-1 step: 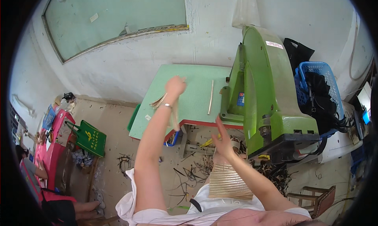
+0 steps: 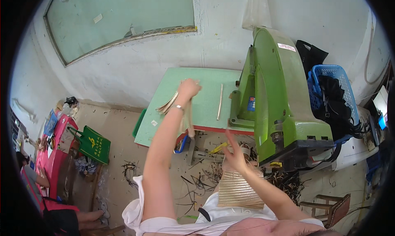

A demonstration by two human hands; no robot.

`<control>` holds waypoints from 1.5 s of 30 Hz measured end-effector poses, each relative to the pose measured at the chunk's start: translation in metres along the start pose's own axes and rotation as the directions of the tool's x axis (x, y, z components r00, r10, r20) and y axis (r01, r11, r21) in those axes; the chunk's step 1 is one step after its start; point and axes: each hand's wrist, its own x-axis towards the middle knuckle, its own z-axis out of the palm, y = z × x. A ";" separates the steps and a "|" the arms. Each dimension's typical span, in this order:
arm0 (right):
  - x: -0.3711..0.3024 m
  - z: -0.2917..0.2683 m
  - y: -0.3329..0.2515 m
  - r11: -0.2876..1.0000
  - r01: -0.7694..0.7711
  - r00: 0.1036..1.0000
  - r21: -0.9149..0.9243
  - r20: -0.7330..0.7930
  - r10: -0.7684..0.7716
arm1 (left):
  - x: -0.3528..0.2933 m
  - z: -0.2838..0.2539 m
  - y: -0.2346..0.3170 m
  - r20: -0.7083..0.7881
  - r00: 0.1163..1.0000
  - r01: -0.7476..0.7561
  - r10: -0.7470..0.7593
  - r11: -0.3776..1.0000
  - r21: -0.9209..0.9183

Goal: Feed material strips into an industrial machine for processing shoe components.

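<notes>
Over the green-topped table (image 2: pixel 207 77), my left hand (image 2: pixel 189 89) is closed, and a pale strip (image 2: pixel 189 123) hangs from it past the table's front edge. Close by on the table lies a bundle of gold strips (image 2: pixel 166 105), partly hidden by my left wrist. A single gold strip (image 2: pixel 220 102) rests alone further right, next to the green press machine (image 2: pixel 284 83). My right hand (image 2: pixel 235 155) is open in front of the table edge, fingers apart and holding nothing. Across my lap spreads a gold sheet with light stripes (image 2: pixel 238 190), partly covered by my right forearm.
Dark scraps (image 2: pixel 197 186) litter the floor below. A blue basket (image 2: pixel 337 73) with black items stands beyond the machine. A wooden stool (image 2: pixel 333 209) is at lower right. Far left, a person (image 2: pixel 35 176) sits by a pink table (image 2: pixel 53 153), near a green bag (image 2: pixel 95 144).
My left hand has shifted slightly to the right over the table, and the hanging strip has swung right with it. My right hand has barely moved.
</notes>
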 end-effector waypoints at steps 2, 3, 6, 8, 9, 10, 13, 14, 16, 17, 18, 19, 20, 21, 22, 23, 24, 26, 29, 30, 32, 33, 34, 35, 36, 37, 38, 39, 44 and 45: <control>-0.052 -0.008 -0.002 0.973 -0.167 0.986 0.160 0.046 0.162 | 0.042 0.031 0.009 0.256 0.966 0.071 -0.041 0.992 -0.107; -0.073 -0.020 0.015 0.997 -0.068 0.993 -0.032 0.090 0.071 | 0.056 0.052 0.015 0.204 0.977 0.087 -0.062 0.990 -0.114; -0.137 -0.051 0.049 0.869 -0.036 0.972 -0.493 0.186 0.146 | 0.088 0.103 0.040 0.069 0.991 0.127 -0.118 0.980 -0.154; -0.158 -0.061 0.049 0.786 0.022 0.972 -0.618 0.197 0.129 | 0.091 0.113 0.028 -0.001 0.985 0.170 -0.172 0.975 -0.146; -0.164 -0.063 0.051 0.741 0.043 0.971 -0.671 0.203 0.127 | 0.090 0.116 0.025 -0.016 0.987 0.156 -0.158 0.982 -0.109; -0.168 -0.065 0.057 0.700 0.068 0.971 -0.711 0.210 0.118 | 0.088 0.118 0.021 -0.032 0.989 0.144 -0.147 0.987 -0.071; -0.173 -0.073 0.074 0.652 0.045 0.968 -0.757 0.194 0.159 | 0.070 0.108 0.036 -0.112 0.991 0.078 -0.078 0.997 -0.006; -0.171 -0.073 0.075 0.692 -0.008 0.963 -0.722 0.181 0.201 | 0.060 0.100 0.039 -0.147 0.988 0.056 -0.053 0.998 0.016; -0.172 -0.073 0.085 0.739 -0.090 0.953 -0.668 0.158 0.259 | 0.045 0.106 0.031 -0.151 0.984 0.111 -0.091 0.985 0.131; -0.169 -0.071 0.089 0.739 -0.081 0.957 -0.669 0.156 0.246 | 0.036 0.106 0.028 -0.158 0.982 0.134 -0.104 0.972 0.194; -0.166 -0.072 0.090 0.736 -0.082 0.959 -0.672 0.150 0.243 | 0.020 0.107 0.026 -0.164 0.983 0.123 -0.085 0.965 0.231; -0.164 -0.073 0.089 0.733 -0.084 0.960 -0.675 0.141 0.240 | 0.003 0.108 0.025 -0.168 0.984 0.109 -0.065 0.958 0.267; -0.158 -0.072 0.079 0.731 -0.124 0.942 -0.671 0.153 0.300 | -0.012 0.103 0.018 -0.175 0.983 0.104 -0.051 0.945 0.309; -0.154 -0.069 0.077 0.742 -0.148 0.939 -0.654 0.141 0.312 | -0.017 0.107 0.002 -0.131 0.991 0.042 -0.016 0.980 0.194; -0.149 -0.066 0.078 0.769 -0.154 0.950 -0.621 0.120 0.287 | -0.015 0.109 -0.016 -0.092 0.996 -0.016 0.022 0.997 0.072; -0.146 -0.067 0.076 0.792 -0.161 0.961 -0.589 0.088 0.261 | -0.014 0.106 -0.024 -0.060 0.996 -0.074 0.071 0.996 -0.058; -0.144 -0.075 0.077 0.794 -0.207 0.954 -0.572 0.063 0.294 | -0.014 0.100 -0.014 -0.095 0.993 -0.081 0.075 0.995 -0.056; -0.143 -0.082 0.095 0.772 -0.185 0.966 -0.608 0.032 0.257 | -0.019 0.092 -0.016 -0.335 0.925 -0.146 0.180 0.982 0.123; -0.155 -0.095 0.141 0.755 -0.252 0.966 -0.606 -0.118 0.228 | -0.070 0.075 0.020 -0.553 0.754 -0.346 0.356 0.930 0.127; -0.155 -0.098 0.144 0.816 -0.307 0.951 -0.491 -0.128 0.281 | -0.091 0.059 0.035 -0.587 0.726 -0.410 0.358 0.911 0.048; -0.155 -0.106 0.142 0.854 -0.368 0.930 -0.367 -0.138 0.341 | -0.163 0.057 0.052 -0.341 0.889 -0.384 0.304 0.902 -0.198; -0.153 -0.111 0.139 0.853 -0.371 0.929 -0.367 -0.136 0.345 | -0.201 0.059 0.059 -0.147 0.960 -0.273 0.237 0.904 -0.329; -0.153 -0.110 0.136 0.853 -0.373 0.928 -0.364 -0.127 0.351 | -0.231 0.075 0.054 0.025 0.961 -0.248 0.276 0.895 -0.370; -0.148 -0.110 0.124 0.861 -0.361 0.932 -0.357 -0.124 0.339 | -0.263 0.096 0.045 0.155 0.936 -0.232 0.317 0.883 -0.408; -0.141 -0.106 0.104 0.873 -0.343 0.939 -0.348 -0.113 0.324 | -0.292 0.125 0.032 0.093 0.927 -0.310 0.363 0.882 -0.354; -0.140 -0.104 0.094 0.880 -0.331 0.944 -0.340 -0.111 0.312 | -0.316 0.153 0.022 0.037 0.907 -0.390 0.419 0.871 -0.300; -0.144 -0.106 0.103 0.876 -0.337 0.941 -0.346 -0.152 0.302 | -0.333 0.174 0.018 0.073 0.922 -0.339 0.379 0.886 -0.316; -0.144 -0.105 0.107 0.893 -0.321 0.946 -0.316 -0.147 0.288 | -0.348 0.189 0.013 0.107 0.938 -0.280 0.329 0.903 -0.325; -0.153 -0.119 0.120 0.861 -0.294 0.949 -0.416 -0.237 0.209 | -0.372 0.168 0.032 0.335 0.942 0.101 0.009 0.946 -0.309; -0.155 -0.119 0.124 0.836 -0.226 0.958 -0.500 -0.270 0.097 | -0.377 0.168 0.029 0.282 0.959 0.071 0.018 0.951 -0.302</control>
